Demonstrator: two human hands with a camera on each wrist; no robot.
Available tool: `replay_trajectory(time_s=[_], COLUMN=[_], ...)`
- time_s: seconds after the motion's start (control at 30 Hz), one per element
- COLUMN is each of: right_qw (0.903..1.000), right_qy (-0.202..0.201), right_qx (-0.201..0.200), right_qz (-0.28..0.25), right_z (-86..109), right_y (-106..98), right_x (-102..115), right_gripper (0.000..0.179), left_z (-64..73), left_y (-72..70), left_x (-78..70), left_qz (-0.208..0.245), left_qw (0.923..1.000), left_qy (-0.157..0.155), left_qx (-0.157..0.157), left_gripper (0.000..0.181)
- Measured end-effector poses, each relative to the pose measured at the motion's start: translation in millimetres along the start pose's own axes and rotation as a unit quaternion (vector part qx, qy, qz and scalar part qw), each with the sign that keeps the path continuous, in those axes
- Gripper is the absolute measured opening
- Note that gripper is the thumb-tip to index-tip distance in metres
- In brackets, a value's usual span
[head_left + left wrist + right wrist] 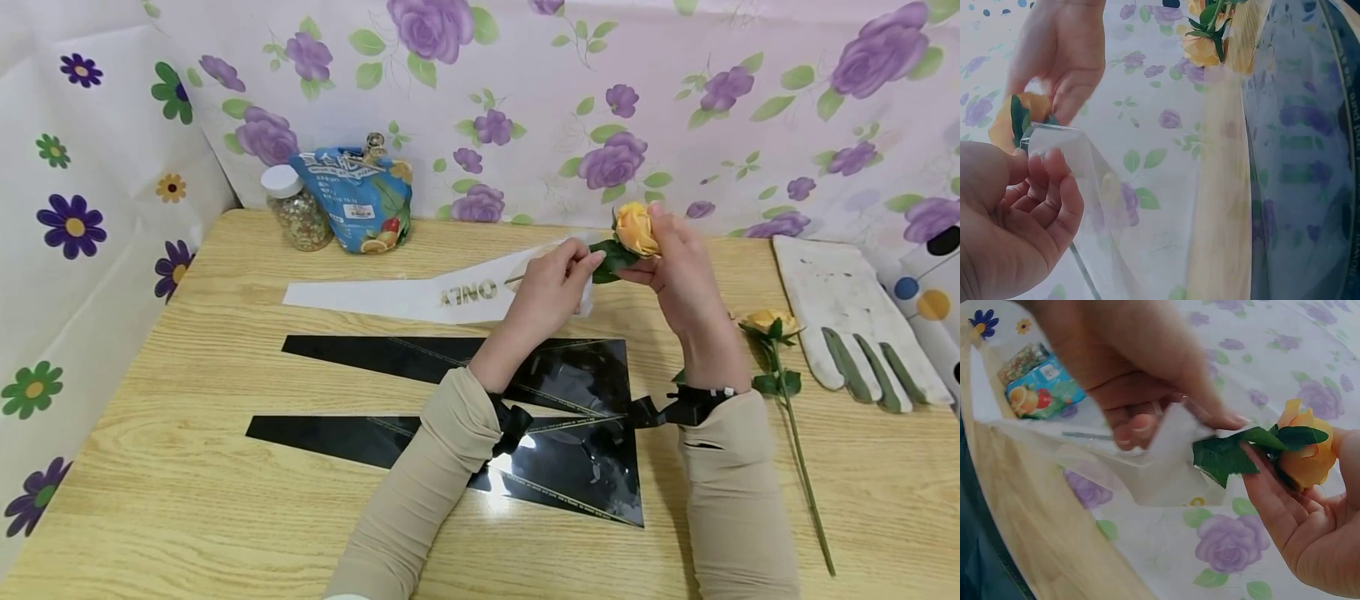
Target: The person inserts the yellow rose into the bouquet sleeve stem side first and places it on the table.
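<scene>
A single yellow rose (636,229) with dark green leaves (1222,459) is held at its bloom by my right hand (686,275). Just below the leaves, my left hand (551,279) pinches the mouth edge of a white, partly clear flower sleeve (1147,231) between thumb and fingers. Gold letters reading ONLY mark this sleeve, whose narrow end points left. The rose's stem (1088,435) runs leftward past my left hand along the sleeve. Part of the stem is hidden behind the left fingers.
Two black tapered sleeves (570,467) lie in front, beneath my forearms. Another yellow rose (795,417) rests at the right near white work gloves (847,308). At the back left stand a lidded jar (298,212) and a blue clipped pouch (360,200), close to the flowered wall covering.
</scene>
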State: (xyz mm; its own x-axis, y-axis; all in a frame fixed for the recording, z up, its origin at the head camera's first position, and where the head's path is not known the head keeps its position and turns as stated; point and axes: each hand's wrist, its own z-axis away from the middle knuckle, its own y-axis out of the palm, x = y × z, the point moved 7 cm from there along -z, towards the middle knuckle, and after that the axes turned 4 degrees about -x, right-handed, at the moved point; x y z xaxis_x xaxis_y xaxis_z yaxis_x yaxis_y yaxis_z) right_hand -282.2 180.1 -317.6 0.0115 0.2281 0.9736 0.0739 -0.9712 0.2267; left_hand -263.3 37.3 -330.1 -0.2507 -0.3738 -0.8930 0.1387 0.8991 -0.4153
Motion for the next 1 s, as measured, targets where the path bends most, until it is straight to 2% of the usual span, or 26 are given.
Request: replay_trajectory(time_s=[0.17,0.3,0.47,0.57,0.67,0.9,1.0], right_qw=[0.9993,0.9966,0.9815,0.9737,0.9731,0.9768,0.9771], right_qy=[0.016,-0.001,-0.049,-0.063,-0.062,-0.045,-0.037], right_qx=[0.007,0.012,0.038,0.067,0.092,0.147,0.156], right_qz=[0.032,0.082,0.181,0.209,0.202,0.149,0.140], right_z=[0.1,0.3,0.1,0.6,0.9,4.6,5.7], right_y=[3.6,0.7,-1.4,1.9,5.2,4.8,2.9], right_x=[-5.0,-6.2,-4.1,-3.8,-4.4,-4.9,-4.8], right_gripper=[0.041,0.046,0.055,0.060,0.060,0.042,0.035], left_z=[0.5,0.0,-0.4,-0.5,-0.5,-1.4,-1.8], left_y=[-0.5,-0.9,-4.5,-6.1,-7.4,-9.0,-7.6], left_x=[-3.6,-2.6,-1.9,-2.1,-1.6,-2.0,-1.7], left_qz=[-0.005,0.012,0.023,0.023,0.024,0.025,0.026], left_qw=[0.9999,0.9995,0.9995,0.9997,0.9997,0.9994,0.9994], left_qy=[-0.008,-0.022,-0.019,-0.008,-0.004,0.002,-0.005], left_qx=[0.003,0.018,0.013,0.004,-0.005,-0.022,-0.022], left_gripper=[0.029,0.029,0.029,0.029,0.029,0.028,0.028])
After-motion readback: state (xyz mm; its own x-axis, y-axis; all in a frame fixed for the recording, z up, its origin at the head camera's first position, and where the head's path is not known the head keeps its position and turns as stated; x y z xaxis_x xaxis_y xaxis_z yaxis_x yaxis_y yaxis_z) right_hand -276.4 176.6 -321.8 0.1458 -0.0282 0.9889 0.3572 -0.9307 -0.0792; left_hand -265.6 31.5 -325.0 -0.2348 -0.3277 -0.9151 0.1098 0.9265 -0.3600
